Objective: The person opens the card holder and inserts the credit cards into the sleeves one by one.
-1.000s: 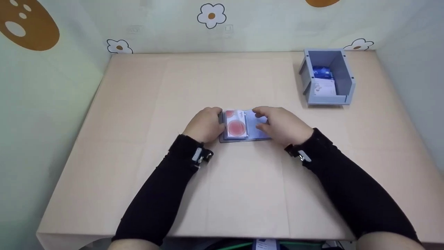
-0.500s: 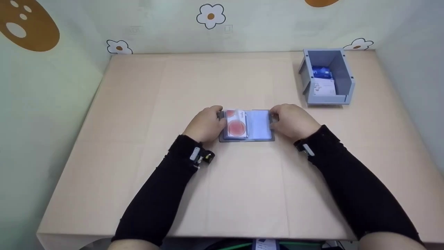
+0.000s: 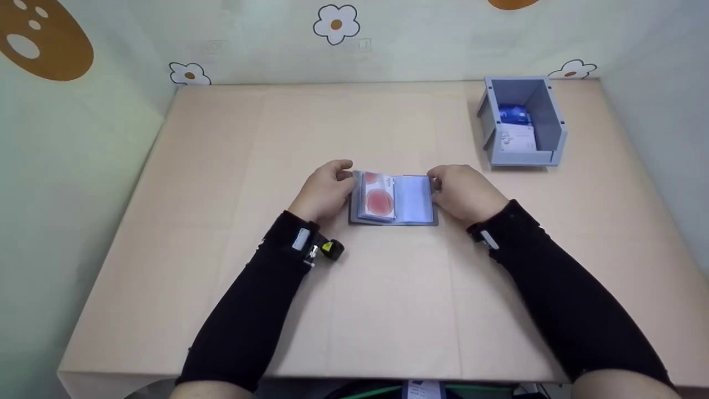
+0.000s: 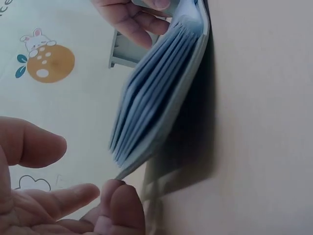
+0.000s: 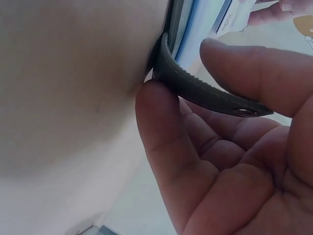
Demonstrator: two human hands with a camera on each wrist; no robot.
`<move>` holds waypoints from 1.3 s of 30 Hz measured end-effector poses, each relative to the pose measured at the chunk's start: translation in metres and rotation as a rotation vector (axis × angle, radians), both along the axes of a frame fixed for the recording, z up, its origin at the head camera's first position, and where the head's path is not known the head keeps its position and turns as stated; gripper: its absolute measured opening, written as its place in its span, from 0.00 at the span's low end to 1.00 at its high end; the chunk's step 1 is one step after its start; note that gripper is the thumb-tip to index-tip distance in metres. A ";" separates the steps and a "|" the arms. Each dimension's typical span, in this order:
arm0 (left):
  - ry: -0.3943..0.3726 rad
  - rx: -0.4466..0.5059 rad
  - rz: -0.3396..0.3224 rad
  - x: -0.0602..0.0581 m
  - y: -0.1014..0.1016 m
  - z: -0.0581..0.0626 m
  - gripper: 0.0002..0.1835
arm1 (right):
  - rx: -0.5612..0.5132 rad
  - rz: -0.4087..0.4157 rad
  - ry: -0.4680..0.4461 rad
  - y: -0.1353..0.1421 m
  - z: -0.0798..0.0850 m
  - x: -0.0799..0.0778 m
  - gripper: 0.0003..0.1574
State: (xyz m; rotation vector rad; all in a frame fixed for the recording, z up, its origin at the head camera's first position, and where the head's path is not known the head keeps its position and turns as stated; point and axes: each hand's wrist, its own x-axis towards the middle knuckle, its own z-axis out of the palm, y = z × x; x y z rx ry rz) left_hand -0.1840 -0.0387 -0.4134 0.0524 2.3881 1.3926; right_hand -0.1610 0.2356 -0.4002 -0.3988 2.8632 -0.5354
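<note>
An opened card holder (image 3: 414,199) with clear plastic sleeves lies in front of me in the head view. Its left stack of sleeves shows a white card (image 3: 380,203) with red circles. My left hand (image 3: 324,191) is at the holder's left edge. In the left wrist view its lower fingertips touch the dark cover's corner from below, while the thumb (image 4: 36,144) stands apart and the leaves (image 4: 151,93) fan out. My right hand (image 3: 465,191) is at the right edge, its fingers and thumb around a dark strap (image 5: 210,95) with a metal snap.
A grey bin (image 3: 526,159) stands at the table's back right, holding a blue packet (image 3: 514,114) and a white card or box (image 3: 518,138). The table (image 3: 365,310) has a beige cover and meets walls at the back and sides.
My right hand has moved from over the right page to the right edge. My left fingers have loosened at the left edge, baring more of the cover, and the sleeves have lifted slightly.
</note>
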 end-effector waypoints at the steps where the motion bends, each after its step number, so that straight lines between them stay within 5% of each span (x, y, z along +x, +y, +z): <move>1: -0.001 0.015 0.002 0.000 0.000 0.000 0.31 | -0.002 -0.002 0.000 0.000 0.000 0.000 0.13; 19: 0.146 0.216 0.000 0.013 0.011 0.009 0.28 | -0.073 -0.013 -0.017 -0.004 0.000 0.001 0.22; 31: 0.212 0.328 -0.151 0.021 0.018 0.008 0.28 | -0.093 -0.018 -0.046 -0.005 0.000 0.000 0.27; 39: 0.168 0.213 -0.274 0.025 0.025 0.003 0.30 | -0.121 -0.040 -0.080 -0.003 0.003 -0.001 0.29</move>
